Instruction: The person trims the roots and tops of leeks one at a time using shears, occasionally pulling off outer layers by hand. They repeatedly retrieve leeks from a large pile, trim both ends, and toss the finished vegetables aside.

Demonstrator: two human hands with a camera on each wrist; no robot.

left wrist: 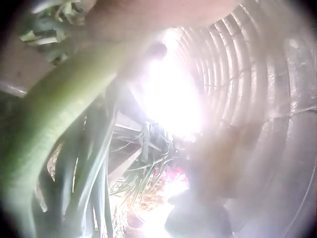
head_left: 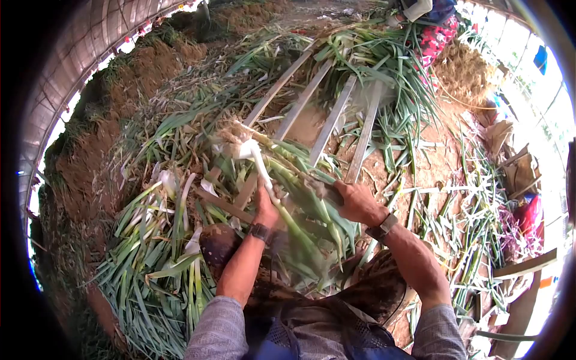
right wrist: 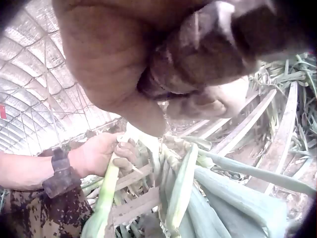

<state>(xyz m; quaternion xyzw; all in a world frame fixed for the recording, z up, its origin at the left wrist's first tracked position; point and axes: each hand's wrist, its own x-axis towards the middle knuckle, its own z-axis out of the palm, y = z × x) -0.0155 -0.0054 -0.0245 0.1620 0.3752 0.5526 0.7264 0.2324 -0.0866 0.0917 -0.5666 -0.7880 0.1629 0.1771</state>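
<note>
In the head view, my left hand (head_left: 265, 209) grips the pale stem of a leek (head_left: 259, 163), its roots pointing up and away and its green leaves (head_left: 300, 240) hanging towards my knees. The right wrist view shows the left fingers wrapped round this stem. My right hand (head_left: 359, 203) has its fingers curled at the leaves of other leeks (head_left: 288, 157) just right of that stem. Dark, dirty coverings (right wrist: 198, 49) show on its curled fingers. What lies inside that grip is mostly hidden; I cannot tell how many leaves it holds.
A slatted wooden rack (head_left: 300, 103) stands ahead, with a leek heap (head_left: 378, 54) on its far end. More leeks (head_left: 156, 288) lie at my left, and loose leaves (head_left: 432, 222) litter the soil at right. Another person (head_left: 437, 42) works at the far right, under the curved greenhouse cover (head_left: 66, 66).
</note>
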